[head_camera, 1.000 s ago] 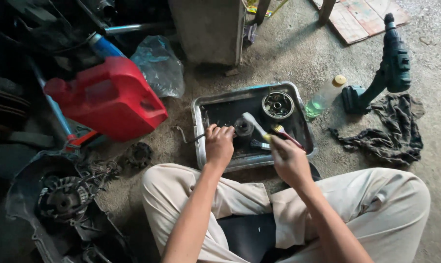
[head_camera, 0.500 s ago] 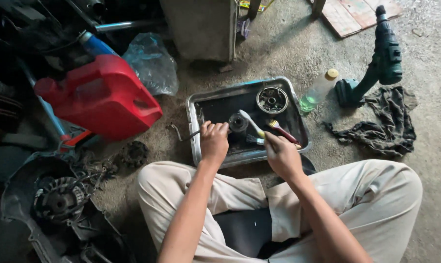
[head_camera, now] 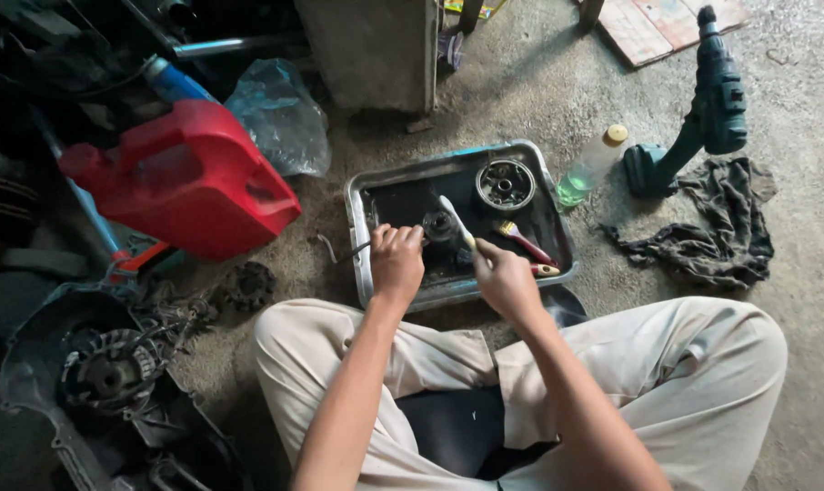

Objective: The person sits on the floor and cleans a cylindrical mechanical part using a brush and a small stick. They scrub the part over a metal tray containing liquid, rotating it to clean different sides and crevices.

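I sit cross-legged on the floor over a dirty metal tray [head_camera: 362,195]. My left hand [head_camera: 396,261] grips a thin dark metal tool whose end sticks out over the tray's left rim. A small dark round part [head_camera: 441,224] lies in the tray just past my left fingers. My right hand [head_camera: 505,278] holds a pale-handled brush [head_camera: 456,221] angled toward that round part. A larger round metal part [head_camera: 505,183] rests in the tray's far right corner. A red-handled paintbrush [head_camera: 525,242] lies in the tray to the right of my right hand.
A red jerry can [head_camera: 189,177] lies at the left, with a plastic bag [head_camera: 280,114] behind it. A green cordless drill [head_camera: 703,100], a small bottle [head_camera: 587,171] and a dark rag [head_camera: 712,227] are at the right. Engine parts [head_camera: 112,364] sit at the lower left.
My right hand has shifted left and toward the small round part, bringing the pale brush handle with it. My left hand stays on its tool. The view has drifted slightly.
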